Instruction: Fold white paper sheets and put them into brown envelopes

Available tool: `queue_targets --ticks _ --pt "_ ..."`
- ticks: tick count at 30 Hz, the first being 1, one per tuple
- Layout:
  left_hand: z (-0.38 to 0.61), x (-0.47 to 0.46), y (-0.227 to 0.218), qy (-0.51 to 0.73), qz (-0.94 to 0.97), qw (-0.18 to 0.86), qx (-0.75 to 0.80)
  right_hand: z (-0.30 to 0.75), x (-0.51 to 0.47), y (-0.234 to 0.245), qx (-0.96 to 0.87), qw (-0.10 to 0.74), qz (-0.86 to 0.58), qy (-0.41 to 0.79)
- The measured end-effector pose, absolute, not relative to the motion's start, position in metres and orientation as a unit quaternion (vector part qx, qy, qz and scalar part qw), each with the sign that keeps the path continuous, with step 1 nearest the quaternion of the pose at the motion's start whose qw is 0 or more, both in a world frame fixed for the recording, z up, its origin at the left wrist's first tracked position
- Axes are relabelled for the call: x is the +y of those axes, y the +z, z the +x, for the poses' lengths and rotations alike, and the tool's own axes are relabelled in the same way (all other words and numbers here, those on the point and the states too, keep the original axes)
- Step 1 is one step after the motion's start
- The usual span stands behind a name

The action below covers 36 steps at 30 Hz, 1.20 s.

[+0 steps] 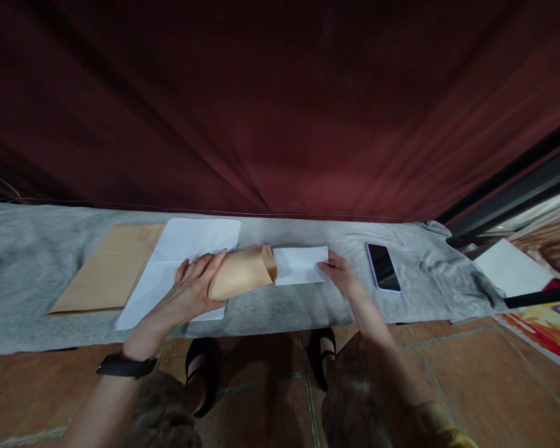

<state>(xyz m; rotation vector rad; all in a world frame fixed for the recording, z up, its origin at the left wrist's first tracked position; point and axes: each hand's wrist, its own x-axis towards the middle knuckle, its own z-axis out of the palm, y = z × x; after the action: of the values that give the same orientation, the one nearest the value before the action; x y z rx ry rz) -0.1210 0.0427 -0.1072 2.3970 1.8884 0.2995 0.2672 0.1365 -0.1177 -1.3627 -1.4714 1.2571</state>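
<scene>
My left hand (198, 280) is wrapped round a brown paper envelope (242, 272), which bulges so that its mouth gapes to the right. Between the fingers of my right hand (338, 270) is the right end of a folded white paper (301, 264). The paper's left end lies right at the envelope's mouth; I cannot tell whether its edge is inside. Under and behind my left hand are white paper sheets (205, 236) with a crease across them. Left of these lies a larger flat brown envelope (112, 267).
A phone (383, 267) with a lilac case lies right of my right hand. Grey cloth (429, 267) covers the narrow surface. A dark red curtain (280, 124) hangs behind it, and a dark metal frame (518, 193) stands at the right. Below is a tiled floor (448, 361).
</scene>
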Motion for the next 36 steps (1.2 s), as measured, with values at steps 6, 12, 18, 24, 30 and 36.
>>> queue_targets --ticks 6,12,18,24,30,36 --pt "-0.117 0.044 -0.107 0.098 0.782 0.044 0.614 0.273 0.135 -0.106 -0.451 0.519 -0.489 0.537" --pt "-0.117 0.047 -0.110 0.107 0.783 0.050 0.610 0.261 0.134 -0.108 -0.512 0.470 -0.523 0.492" --pt "-0.117 0.047 -0.110 0.117 0.784 0.026 0.609 0.262 0.132 -0.107 -0.590 0.403 -0.523 0.464" --pt "-0.114 0.046 -0.109 0.110 0.792 0.010 0.601 0.264 0.131 -0.111 -0.618 0.357 -0.518 0.471" --pt "-0.108 0.047 -0.109 0.118 0.801 0.018 0.587 0.259 0.127 -0.114 -0.583 0.360 -0.509 0.521" --pt "-0.098 0.047 -0.106 0.121 0.810 0.008 0.574 0.246 0.123 -0.118 -0.579 0.360 -0.507 0.527"
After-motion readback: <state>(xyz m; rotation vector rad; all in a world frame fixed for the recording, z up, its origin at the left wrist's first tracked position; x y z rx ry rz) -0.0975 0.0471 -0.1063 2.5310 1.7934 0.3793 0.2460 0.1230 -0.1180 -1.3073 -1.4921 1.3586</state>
